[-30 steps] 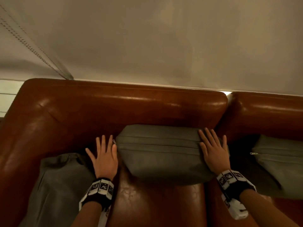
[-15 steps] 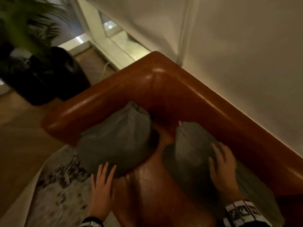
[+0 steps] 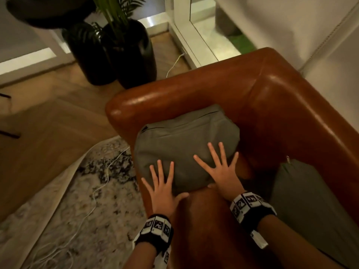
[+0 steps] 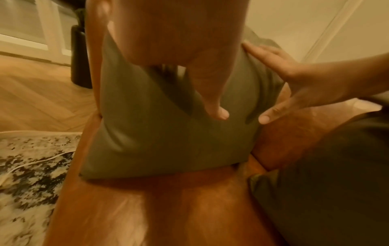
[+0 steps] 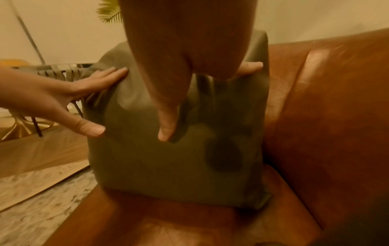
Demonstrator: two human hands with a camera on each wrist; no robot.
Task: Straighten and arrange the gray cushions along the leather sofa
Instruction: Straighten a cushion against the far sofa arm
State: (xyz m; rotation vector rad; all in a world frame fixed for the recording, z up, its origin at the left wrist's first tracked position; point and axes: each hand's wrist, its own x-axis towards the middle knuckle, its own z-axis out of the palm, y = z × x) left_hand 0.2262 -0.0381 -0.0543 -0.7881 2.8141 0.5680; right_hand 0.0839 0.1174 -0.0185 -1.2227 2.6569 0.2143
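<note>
Head view showed the end cushion (image 3: 186, 144) in the middle of the frame, standing on the seat of the leather sofa (image 3: 281, 105) and leaning back against the armrest that crossed the frame just above it, its zipped edge uppermost. The left hand (image 3: 165, 188) lay flat on the cushion's lower left part with fingers spread and straight, thumb reaching out over the seat; the right hand (image 3: 223, 171) lay the same way on its lower right part, fingers fanned, gripping nothing. In the left wrist view the fabric dented in soft folds under the palms, so the cushion seemed soft, light and loosely filled, likely to sag or slump rather than hold a shape. The cover looked matte and woven, probably not slippery, while the glossy leather beneath it might let the base slide forward. Flat palms seemed suited to patting it square; to shift it, taking hold at the two upper corners or along the side edges, away from the zipper pull, looked the surest. A second gray cushion (image 3: 310, 200) lay at the lower right of the head frame, apart from the first across a strip of bare seat, untouched by either hand.
</note>
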